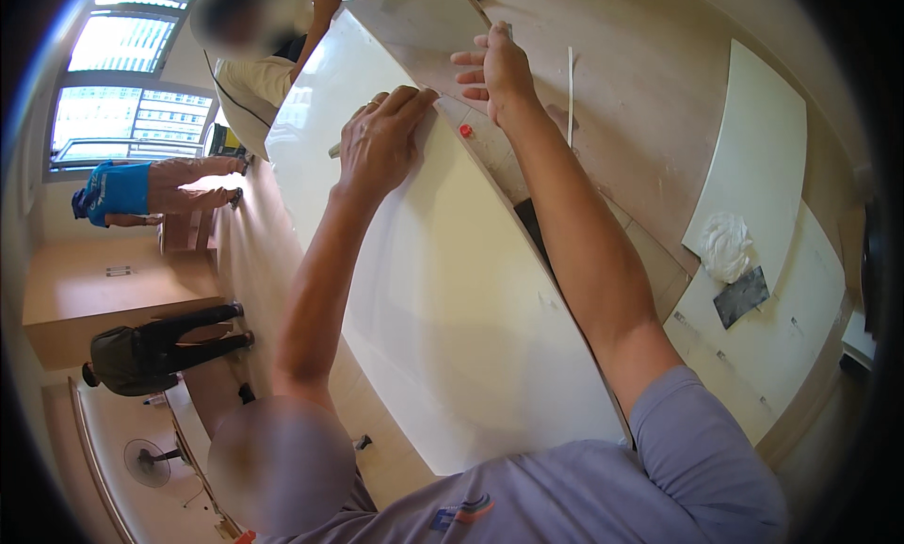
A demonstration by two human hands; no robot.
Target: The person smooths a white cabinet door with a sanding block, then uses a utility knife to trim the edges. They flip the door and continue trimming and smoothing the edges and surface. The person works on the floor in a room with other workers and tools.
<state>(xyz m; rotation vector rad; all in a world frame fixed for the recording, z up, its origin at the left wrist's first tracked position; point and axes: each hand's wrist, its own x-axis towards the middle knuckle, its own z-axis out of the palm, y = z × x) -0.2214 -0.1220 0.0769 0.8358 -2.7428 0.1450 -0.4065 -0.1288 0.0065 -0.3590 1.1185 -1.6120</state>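
A large glossy white panel (452,299) stretches away in front of me, its long right edge running between my forearms. My left hand (384,139) lies on it at that edge, fingers bent and close together. The short end of a thin greyish thing (334,151) pokes out from under this hand; the rest is hidden. Beyond the edge, my right hand (499,73) is raised over the floor with its fingers spread toward the left. A small grey bit (509,30) shows at its upper side; I cannot tell whether it is held. A red cap-like piece (466,131) is below, near the edge.
A person (259,73) stands at the panel's far left, one hand on its far end. Two more people (141,191) are farther left. White boards (753,158) lie at right, bearing a crumpled white bag (726,247) and dark sheet (741,297). A white strip (570,97) is on the floor.
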